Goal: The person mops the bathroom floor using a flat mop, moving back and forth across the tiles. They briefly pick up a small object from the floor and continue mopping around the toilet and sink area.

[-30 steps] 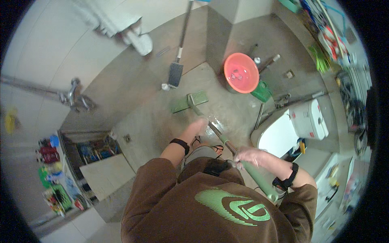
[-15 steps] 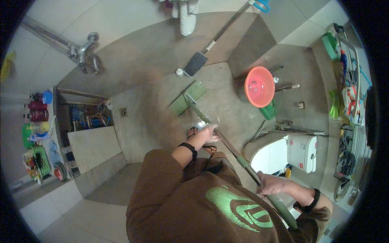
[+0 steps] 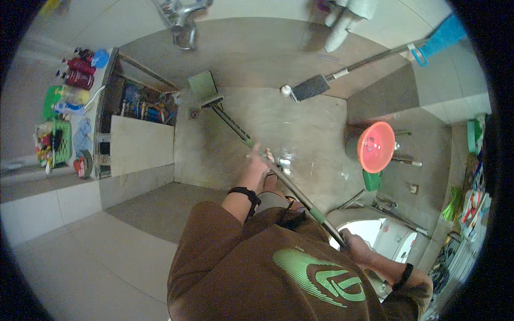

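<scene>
Across my body slants a long-handled flat mop, its pole (image 3: 292, 187) grey with green sections. My left hand (image 3: 259, 161) is closed round the pole's lower part, just below a green sleeve. Higher up, beside my right hip, my right hand (image 3: 355, 247) grips the pole near its upper end. Clear plastic gloves cover both hands, though blur makes them faint. The mop's flat green head (image 3: 203, 88) is tilted at the far left, by the wall's foot; whether it touches the wall I cannot tell.
A floor drain (image 3: 193, 113) lies near the mop head. At left is a cabinet with a pale panel (image 3: 142, 145) and bottles on top. A grey-headed mop (image 3: 310, 88) leans at the far wall. To the right are an orange basin (image 3: 376, 147), a green container (image 3: 371, 180) and a toilet (image 3: 364, 229).
The mop head has swung leftward and away from mid-floor toward the drain and far wall. Both hands still hold the pole. My view has turned left, so the room's things appear farther right.
</scene>
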The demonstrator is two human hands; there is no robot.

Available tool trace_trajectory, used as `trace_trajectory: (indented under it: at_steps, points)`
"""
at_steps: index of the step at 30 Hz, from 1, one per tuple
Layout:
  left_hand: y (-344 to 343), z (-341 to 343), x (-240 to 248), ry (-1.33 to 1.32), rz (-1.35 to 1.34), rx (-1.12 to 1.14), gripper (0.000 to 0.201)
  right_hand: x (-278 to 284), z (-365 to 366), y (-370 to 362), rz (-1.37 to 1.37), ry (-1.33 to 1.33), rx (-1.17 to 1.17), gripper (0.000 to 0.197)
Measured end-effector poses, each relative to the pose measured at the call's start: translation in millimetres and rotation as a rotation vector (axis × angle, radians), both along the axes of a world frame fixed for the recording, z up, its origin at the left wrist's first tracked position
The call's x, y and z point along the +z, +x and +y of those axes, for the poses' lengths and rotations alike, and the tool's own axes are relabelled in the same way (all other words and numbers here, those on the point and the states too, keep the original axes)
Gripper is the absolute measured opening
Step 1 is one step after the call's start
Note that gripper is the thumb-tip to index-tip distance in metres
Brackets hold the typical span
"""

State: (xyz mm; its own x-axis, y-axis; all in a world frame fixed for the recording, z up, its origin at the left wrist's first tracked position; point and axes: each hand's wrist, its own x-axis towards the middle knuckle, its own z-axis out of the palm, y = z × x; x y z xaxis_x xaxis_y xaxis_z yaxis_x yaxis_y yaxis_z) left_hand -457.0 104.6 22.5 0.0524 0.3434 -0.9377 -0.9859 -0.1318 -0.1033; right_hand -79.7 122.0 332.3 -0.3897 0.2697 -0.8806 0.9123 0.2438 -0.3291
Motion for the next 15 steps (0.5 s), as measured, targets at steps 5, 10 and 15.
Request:
trace_trajectory:
  at_steps: [5,10,15]
  points:
    - [-78,-16,10,0.175,0.172,0.202,0.023,10,18,-7,0.088,0.083,0.046,0.034]
    - [-122,-34,18,0.172,0.395,0.222,0.028,9,27,-15,-0.053,-0.004,0.023,0.034]
    - [-88,-38,16,0.248,0.378,0.27,0.028,-43,25,-60,-0.138,0.191,0.15,0.041]
